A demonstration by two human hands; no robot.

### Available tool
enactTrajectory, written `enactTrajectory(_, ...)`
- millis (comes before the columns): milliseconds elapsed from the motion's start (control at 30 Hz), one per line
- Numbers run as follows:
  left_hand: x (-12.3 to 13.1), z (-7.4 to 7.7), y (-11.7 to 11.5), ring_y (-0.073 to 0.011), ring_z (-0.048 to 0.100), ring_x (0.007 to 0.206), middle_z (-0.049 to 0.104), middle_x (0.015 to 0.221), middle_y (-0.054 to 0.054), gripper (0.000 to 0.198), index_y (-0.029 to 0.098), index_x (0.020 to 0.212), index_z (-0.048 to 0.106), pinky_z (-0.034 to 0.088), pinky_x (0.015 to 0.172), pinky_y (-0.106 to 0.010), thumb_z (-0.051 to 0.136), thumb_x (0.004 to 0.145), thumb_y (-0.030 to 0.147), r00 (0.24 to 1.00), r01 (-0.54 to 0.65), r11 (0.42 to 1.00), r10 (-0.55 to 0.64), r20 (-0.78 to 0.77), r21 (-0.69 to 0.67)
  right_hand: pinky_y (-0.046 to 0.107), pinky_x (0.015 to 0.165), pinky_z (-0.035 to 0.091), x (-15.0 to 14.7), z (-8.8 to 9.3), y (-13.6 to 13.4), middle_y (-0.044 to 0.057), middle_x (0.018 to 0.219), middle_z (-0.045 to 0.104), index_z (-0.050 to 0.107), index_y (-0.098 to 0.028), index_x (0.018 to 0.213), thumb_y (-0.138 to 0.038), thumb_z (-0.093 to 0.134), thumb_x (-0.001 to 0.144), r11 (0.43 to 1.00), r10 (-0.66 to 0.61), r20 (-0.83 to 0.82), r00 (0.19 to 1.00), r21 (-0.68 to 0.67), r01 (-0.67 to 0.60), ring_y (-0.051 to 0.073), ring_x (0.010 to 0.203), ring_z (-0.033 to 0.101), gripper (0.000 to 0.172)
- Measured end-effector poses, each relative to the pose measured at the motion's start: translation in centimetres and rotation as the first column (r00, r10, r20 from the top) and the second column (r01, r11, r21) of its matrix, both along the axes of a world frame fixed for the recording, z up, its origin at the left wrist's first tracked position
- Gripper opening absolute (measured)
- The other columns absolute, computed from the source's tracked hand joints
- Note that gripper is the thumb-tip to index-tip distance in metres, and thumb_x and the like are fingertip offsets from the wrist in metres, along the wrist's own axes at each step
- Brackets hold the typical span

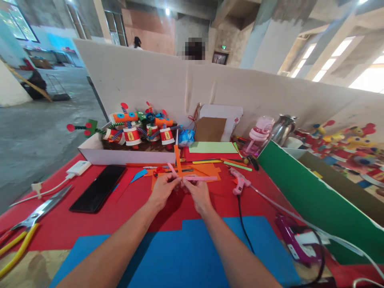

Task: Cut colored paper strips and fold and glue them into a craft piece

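Over the red table covering (141, 218), my left hand (163, 189) and my right hand (196, 191) meet with their fingertips pinched on paper strips. An orange strip (178, 160) rises upright from between the fingers. One pink strip (204, 178) points right from my right hand, and a shorter pink end (172, 169) leans up beside my left fingers. The place where the strips meet is partly hidden by the fingertips. Orange paper sheets (210, 170) lie just behind the hands. To the right rests a pink glue gun (240, 181).
Blue sheets (186, 256) lie in front. At left are a black phone (99, 189), scissors (39, 212) and a white charger (78, 168). Behind stands a white box (126, 156) of paper-cup figures (132, 137). A green-sided box (315, 200) and a purple power strip (295, 240) occupy the right.
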State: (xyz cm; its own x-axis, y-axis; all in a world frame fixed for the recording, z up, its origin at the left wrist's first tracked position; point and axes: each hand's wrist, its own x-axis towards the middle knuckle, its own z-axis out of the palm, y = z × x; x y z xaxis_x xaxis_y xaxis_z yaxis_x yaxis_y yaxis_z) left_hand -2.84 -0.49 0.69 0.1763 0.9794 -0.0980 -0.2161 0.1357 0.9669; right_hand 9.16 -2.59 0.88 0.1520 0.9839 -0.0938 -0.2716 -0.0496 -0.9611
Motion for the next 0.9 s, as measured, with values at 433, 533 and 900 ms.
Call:
enactTrajectory(433, 0.24, 0.76, -0.36, -0.0094, 0.051, 0.049, 0.062, 0.056, -0.002, 0.030, 0.014, 0.062, 0.062, 0.039, 0.048, -0.022, 0.079, 0.055, 0.037, 0.993, 0.038, 0.993, -0.025, 0.116, -0.108, 0.025, 0.059, 0.046, 0.24, 0.20, -0.07, -0.001, 0.058, 0.062, 0.063, -0.018, 0.063, -0.038, 0.082, 0.049, 0.995, 0.081, -0.245, 0.966, -0.038, -0.093, 0.011, 0.054, 0.054, 0.031)
enactTrajectory(533, 0.19, 0.80, -0.36, -0.0081, 0.048, 0.047, 0.061, 0.055, -0.002, 0.029, 0.013, 0.060, 0.063, 0.039, 0.048, -0.022, 0.080, 0.054, 0.036, 0.994, 0.032, 0.996, -0.022, 0.111, -0.088, 0.023, 0.056, 0.044, 0.36, 0.00, 0.00, -0.001, 0.058, 0.062, 0.062, -0.017, 0.066, -0.037, 0.083, 0.049, 0.994, 0.084, -0.242, 0.967, -0.052, -0.100, 0.010, 0.054, 0.054, 0.033)
enactTrajectory(900, 0.18, 0.65, -0.40, -0.0096, 0.049, 0.047, 0.060, 0.053, -0.003, 0.018, 0.012, 0.059, 0.063, 0.038, 0.048, -0.023, 0.074, 0.057, 0.027, 0.999, -0.006, 1.000, 0.006, 0.054, -0.013, 0.021, 0.053, 0.039, 0.38, -0.59, 0.23, -0.002, 0.057, 0.063, 0.064, -0.017, 0.070, -0.035, 0.082, 0.053, 0.994, 0.068, -0.179, 0.982, -0.070, -0.081, 0.008, 0.053, 0.054, 0.031)
